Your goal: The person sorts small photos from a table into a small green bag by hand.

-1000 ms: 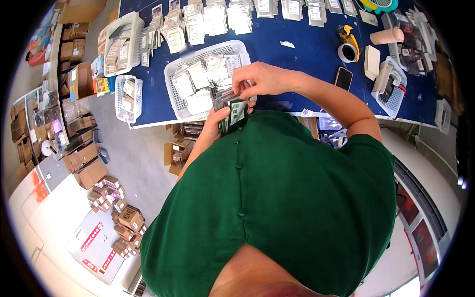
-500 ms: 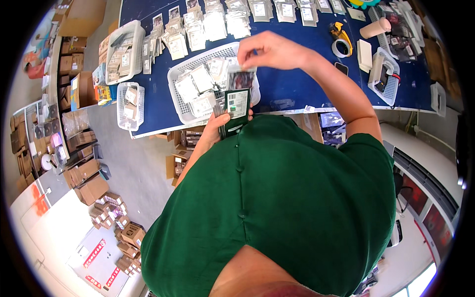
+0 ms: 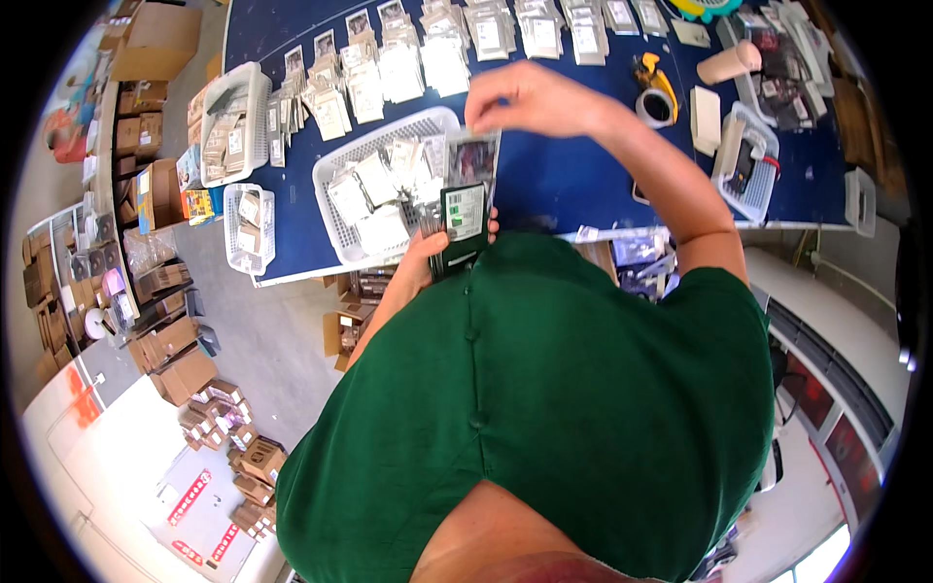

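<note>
My left hand [image 3: 426, 253] is wrapped around a small stack of flat packets; the front dark green packet [image 3: 465, 214] bears a white label. Above it, my right hand [image 3: 515, 97] pinches the top edge of a clear plastic sleeve [image 3: 473, 160] with a dark picture showing through. The sleeve's lower end meets the top of the green packet; whether it is inside or behind, I cannot tell. Just left of the sleeve, a white perforated basket [image 3: 335, 222] holds many labelled flat packets [image 3: 384, 185].
Rows of labelled packets [image 3: 400, 70] line the far side of the blue table [image 3: 554, 185]. More white baskets [image 3: 255, 117] stand at the left edge. On the right are a yellow tape dispenser [image 3: 657, 92], a beige cylinder [image 3: 729, 62] and a basket with tools [image 3: 748, 160].
The table and its contents have shifted slightly left and down in the view. Both hands keep nearly the same pose and the same hold on the packets and the sleeve.
</note>
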Motion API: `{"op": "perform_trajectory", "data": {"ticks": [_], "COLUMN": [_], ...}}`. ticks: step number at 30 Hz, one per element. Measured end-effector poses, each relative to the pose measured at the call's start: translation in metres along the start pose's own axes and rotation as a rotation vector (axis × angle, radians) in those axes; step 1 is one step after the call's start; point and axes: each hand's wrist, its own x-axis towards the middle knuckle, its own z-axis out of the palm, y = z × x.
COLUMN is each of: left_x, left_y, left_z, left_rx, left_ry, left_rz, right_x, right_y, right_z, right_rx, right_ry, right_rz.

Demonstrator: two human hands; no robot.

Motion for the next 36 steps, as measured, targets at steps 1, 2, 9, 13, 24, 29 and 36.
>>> {"op": "perform_trajectory", "data": {"ticks": [1, 2, 9, 13, 24, 29, 36], "left_x": [0.008, 0.014, 0.023, 0.009, -0.073, -0.148, -0.238], "left_y": [-0.003, -0.008, -0.008, -0.008, 0.039, 0.074, 0.093], "left_z": [-0.003, -0.010, -0.010, -0.015, -0.113, -0.178, -0.249], "left_rx": [-0.019, -0.035, -0.082, -0.168, -0.251, -0.285, -0.417], "left_ry": [-0.008, -0.008, 0.135, 0.211, 0.165, 0.152, 0.318], "left_rz": [-0.017, -0.024, 0.062, 0.127, 0.136, 0.325, 0.283], "right_x": [0.002, 0.000, -0.014, 0.003, 0.251, 0.410, 0.550], "right_y": [0.007, 0.008, 0.003, 0.001, 0.115, 0.186, 0.229], "right_z": [0.001, 0.008, 0.055, 0.078, 0.092, 0.187, 0.224], "right_rx": [-0.028, -0.159, -0.280, -0.237, -0.139, -0.347, -0.696], "right_ry": [-0.035, -0.015, 0.103, 0.027, 0.376, 0.288, 0.277], "right_rz": [-0.026, -0.054, -0.092, 0.019, 0.299, 0.416, 0.442]}}
